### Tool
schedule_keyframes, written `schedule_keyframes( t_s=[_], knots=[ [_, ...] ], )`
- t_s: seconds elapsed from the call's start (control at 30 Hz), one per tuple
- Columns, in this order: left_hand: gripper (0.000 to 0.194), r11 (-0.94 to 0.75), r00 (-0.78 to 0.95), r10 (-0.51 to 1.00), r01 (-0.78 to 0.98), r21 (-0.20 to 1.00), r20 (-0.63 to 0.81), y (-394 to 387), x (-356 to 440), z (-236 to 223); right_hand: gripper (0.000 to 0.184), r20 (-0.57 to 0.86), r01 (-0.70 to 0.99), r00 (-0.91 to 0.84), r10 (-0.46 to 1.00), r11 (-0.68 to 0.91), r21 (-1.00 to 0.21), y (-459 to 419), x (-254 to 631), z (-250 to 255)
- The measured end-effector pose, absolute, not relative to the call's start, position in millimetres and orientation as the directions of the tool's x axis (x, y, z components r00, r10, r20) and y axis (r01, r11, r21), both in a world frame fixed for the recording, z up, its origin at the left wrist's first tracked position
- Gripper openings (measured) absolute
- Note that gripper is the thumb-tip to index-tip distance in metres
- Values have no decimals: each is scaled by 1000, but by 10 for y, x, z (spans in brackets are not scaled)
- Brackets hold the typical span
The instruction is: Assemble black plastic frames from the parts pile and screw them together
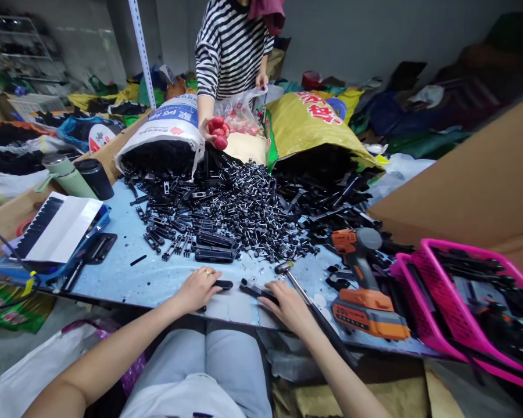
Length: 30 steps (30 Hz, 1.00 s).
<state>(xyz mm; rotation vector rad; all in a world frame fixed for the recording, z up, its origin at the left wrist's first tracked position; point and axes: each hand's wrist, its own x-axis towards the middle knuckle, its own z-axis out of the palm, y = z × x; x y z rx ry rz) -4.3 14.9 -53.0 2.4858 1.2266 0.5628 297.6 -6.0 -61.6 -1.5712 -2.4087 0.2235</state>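
Note:
My left hand (196,288) lies palm down on the near edge of the blue table (126,276), its fingers on a small black plastic part (223,284). My right hand (287,302) rests a little to the right, fingers over a longer black part (255,289). A small hammer (307,302) lies just right of that hand, its head by my fingertips. A big heap of black plastic parts and pins (244,203) fills the middle of the table beyond both hands.
An orange cordless drill (364,290) lies at the right, pink baskets (457,302) of black parts beyond it. Across the table a person in a striped top holds red pieces (218,132) beside a white sack (165,130) and a yellow sack (314,125). Two cups (81,177) and a blue tray (56,241) sit at the left.

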Motion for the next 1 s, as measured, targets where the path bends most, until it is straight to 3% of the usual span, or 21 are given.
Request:
schedule_keyframes(
  t_s=[0.17, 0.23, 0.3, 0.43, 0.57, 0.77, 1.0],
  knots=[
    [38, -370, 321, 921, 538, 757, 221, 523, -174, -386, 33, 254, 773, -298, 920, 389, -501, 282, 2732, -413],
    [39, -159, 166, 981, 384, 909, 102, 767, -185, -319, 35, 258, 690, -250, 933, 358, -629, 535, 2582, -352],
    [38, 85, 58, 994, 139, 987, -93, 1034, -185, -242, 39, 259, 587, -194, 946, 323, -742, 843, 2414, -321],
    [49, 381, 104, 924, -343, 858, -369, 1528, -163, -47, 48, 240, 344, -80, 967, 253, -904, 1546, 2096, -270],
    [67, 411, 163, 904, -585, 699, -395, 1869, -40, 138, 55, 265, 177, 37, 963, 255, -951, 2260, 1856, -68],
    [72, 290, 160, 950, -766, 573, -267, 2118, 266, 208, 66, 425, 228, -36, 904, 421, -878, 3131, 1522, 406],
    [59, 264, 171, 959, -830, 491, -227, 2174, 356, -71, 73, 271, 75, -346, 898, 314, -947, 3150, 1486, 318]
  ],
)
